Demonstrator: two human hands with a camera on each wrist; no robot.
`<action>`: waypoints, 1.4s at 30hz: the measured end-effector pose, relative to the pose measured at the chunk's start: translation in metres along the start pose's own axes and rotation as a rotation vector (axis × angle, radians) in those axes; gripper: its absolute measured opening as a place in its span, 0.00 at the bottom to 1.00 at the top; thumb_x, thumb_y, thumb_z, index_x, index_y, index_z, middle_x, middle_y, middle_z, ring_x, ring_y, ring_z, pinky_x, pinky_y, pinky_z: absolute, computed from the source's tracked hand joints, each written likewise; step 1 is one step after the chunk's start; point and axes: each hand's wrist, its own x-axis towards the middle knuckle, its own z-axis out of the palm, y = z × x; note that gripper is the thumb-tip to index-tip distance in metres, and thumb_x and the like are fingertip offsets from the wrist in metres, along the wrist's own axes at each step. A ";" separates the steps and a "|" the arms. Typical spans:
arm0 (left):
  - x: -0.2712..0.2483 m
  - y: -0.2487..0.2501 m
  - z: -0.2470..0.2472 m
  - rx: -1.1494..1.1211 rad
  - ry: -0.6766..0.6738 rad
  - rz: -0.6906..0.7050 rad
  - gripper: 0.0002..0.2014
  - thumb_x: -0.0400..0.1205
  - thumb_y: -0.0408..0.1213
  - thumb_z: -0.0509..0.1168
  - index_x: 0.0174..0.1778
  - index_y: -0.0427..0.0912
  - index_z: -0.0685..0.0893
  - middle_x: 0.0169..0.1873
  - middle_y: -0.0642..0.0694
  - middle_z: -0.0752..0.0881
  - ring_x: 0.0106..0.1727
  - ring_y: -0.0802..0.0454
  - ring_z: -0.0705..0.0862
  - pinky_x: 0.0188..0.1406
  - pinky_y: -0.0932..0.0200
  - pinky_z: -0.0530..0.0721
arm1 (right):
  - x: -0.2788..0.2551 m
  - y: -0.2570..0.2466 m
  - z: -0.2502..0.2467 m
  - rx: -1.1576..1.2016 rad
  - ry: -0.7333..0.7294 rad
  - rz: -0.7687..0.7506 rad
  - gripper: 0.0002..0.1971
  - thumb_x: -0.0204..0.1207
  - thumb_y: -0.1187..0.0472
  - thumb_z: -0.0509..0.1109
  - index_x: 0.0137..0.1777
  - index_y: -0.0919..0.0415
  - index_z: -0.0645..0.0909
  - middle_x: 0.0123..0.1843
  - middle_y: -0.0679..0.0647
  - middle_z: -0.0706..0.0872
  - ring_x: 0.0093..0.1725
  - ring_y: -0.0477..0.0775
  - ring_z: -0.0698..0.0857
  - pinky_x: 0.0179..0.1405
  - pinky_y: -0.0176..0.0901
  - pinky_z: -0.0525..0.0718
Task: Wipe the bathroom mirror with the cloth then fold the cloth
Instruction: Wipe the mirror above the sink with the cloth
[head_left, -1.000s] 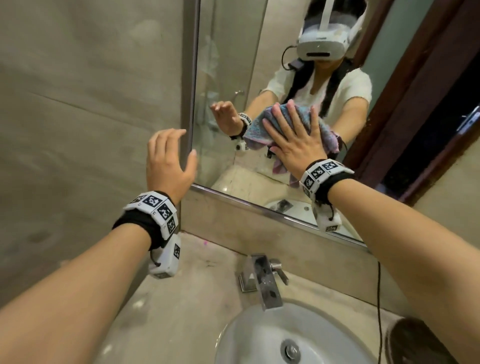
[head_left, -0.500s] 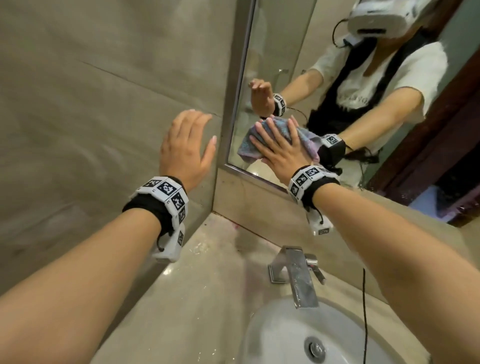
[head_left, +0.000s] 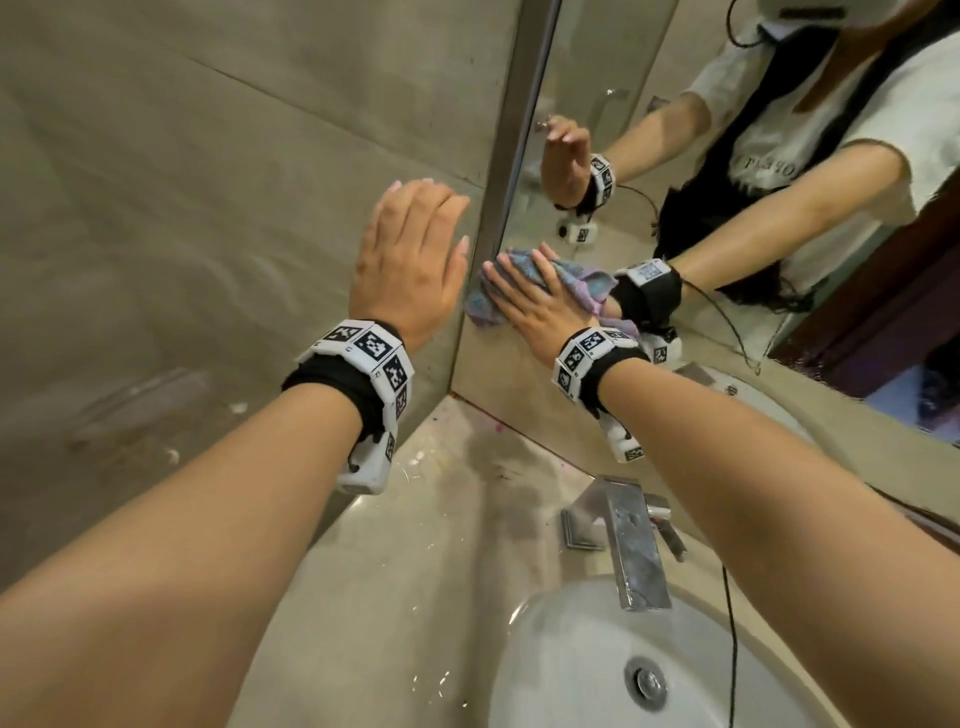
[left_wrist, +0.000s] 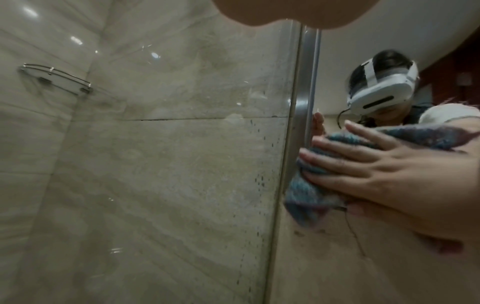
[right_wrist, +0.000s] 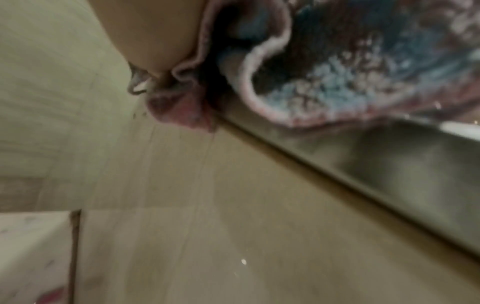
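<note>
From the head view, my right hand lies flat on the cloth, fingers straight and spread, pressing it against the mirror at the glass's lower left corner, right by the metal frame. The cloth is bunched, blue and pink, and part of it spills past my fingertips toward 10 o'clock, over the frame. My left hand is raised at 9 o'clock of the right one, fingers straight and close together, holding nothing, palm toward the tiled wall; I cannot tell whether it touches the tile. Below, at 6 o'clock, the tap stands over the basin, set in the counter.

From the left wrist, I see my right hand at 3 o'clock, fingers stretched over the cloth, which hangs down past them against the frame. The wall fills the left, with a small glass shelf at 10 o'clock. Of my left hand only a blurred edge shows at the top.

From the right wrist, all is blurred: the cloth crumples at 1 o'clock, its pale hem curling, with the mirror's lower frame running aslant beneath it and the wall below. My own fingers are hidden here.
</note>
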 end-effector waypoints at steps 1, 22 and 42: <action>0.000 0.000 0.000 0.001 -0.008 -0.001 0.16 0.81 0.38 0.59 0.61 0.36 0.80 0.58 0.38 0.84 0.65 0.46 0.68 0.71 0.50 0.63 | -0.002 -0.003 0.003 0.022 -0.016 -0.026 0.28 0.76 0.57 0.51 0.75 0.62 0.70 0.77 0.57 0.72 0.76 0.59 0.71 0.79 0.57 0.30; -0.027 0.064 -0.009 -0.094 -0.277 -0.240 0.20 0.81 0.41 0.53 0.65 0.34 0.75 0.67 0.33 0.74 0.78 0.36 0.63 0.80 0.46 0.43 | -0.290 0.063 0.004 -0.061 -0.078 0.000 0.34 0.76 0.55 0.49 0.83 0.56 0.44 0.84 0.51 0.37 0.83 0.53 0.39 0.79 0.60 0.37; -0.014 0.159 0.006 -0.307 -0.230 -0.131 0.17 0.80 0.38 0.58 0.63 0.34 0.77 0.63 0.34 0.78 0.73 0.36 0.68 0.81 0.54 0.43 | -0.242 0.098 -0.046 -0.053 -0.082 0.057 0.40 0.74 0.33 0.53 0.82 0.56 0.57 0.84 0.57 0.56 0.83 0.56 0.36 0.77 0.64 0.30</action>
